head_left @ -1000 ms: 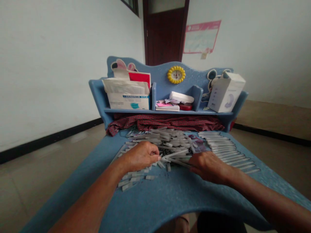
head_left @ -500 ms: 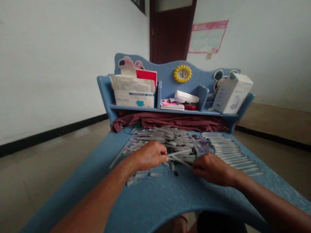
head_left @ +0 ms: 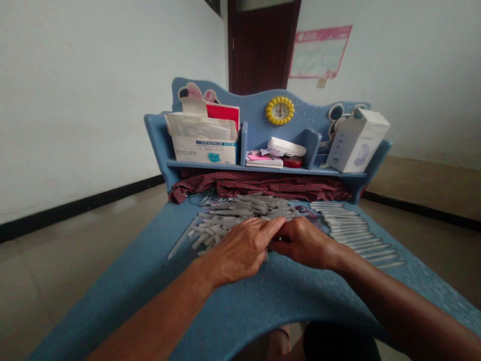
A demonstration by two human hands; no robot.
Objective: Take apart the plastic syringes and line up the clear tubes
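My left hand (head_left: 246, 248) and my right hand (head_left: 308, 240) meet at the front of a pile of greyish, translucent plastic tubes and caps (head_left: 244, 206), which look like pen parts. The left fingers are bent together, with the forefinger reaching against the right hand. My right hand is closed, its knuckles up. Whatever lies between the fingers is hidden. To the right, several slim, clear pen-like sticks (head_left: 358, 233) lie side by side in a slanted row. One long clear stick (head_left: 183, 237) rests apart at the pile's left.
The blue desk (head_left: 221, 311) has a raised shelf with a mask box (head_left: 206, 150), a yellow flower-shaped clock (head_left: 280, 110) and a white carton (head_left: 356, 143). Red checked cloth (head_left: 263, 185) is bunched under the shelf. The desk's near edge curves inward.
My hands, apart before with thin sticks at their fingers, have come together. The left moved right, and the right moved left and slightly up. Loose pieces near the front left no longer show.
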